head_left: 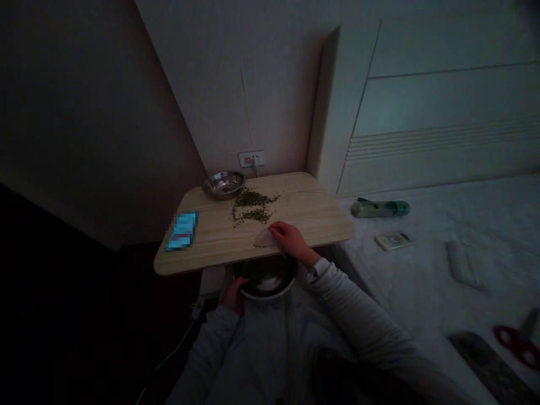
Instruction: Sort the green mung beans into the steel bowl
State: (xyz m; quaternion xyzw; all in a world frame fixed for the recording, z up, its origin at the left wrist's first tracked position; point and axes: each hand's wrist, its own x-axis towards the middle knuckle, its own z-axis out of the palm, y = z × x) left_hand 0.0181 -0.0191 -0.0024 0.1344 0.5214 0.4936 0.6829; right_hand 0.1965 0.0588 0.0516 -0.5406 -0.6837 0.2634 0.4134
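My left hand grips the rim of a metal bowl held just below the near edge of a small wooden table. My right hand lies on the table near that edge, its fingers curled against a small pale heap, perhaps grains. A scatter of small dark green beans covers the middle of the table, a little beyond my right hand. A second metal bowl stands at the table's far left corner.
A blue phone-like object lies at the table's left end. A wall socket sits behind the table. On the bed to the right lie a green bottle, a remote and red scissors. The room is dim.
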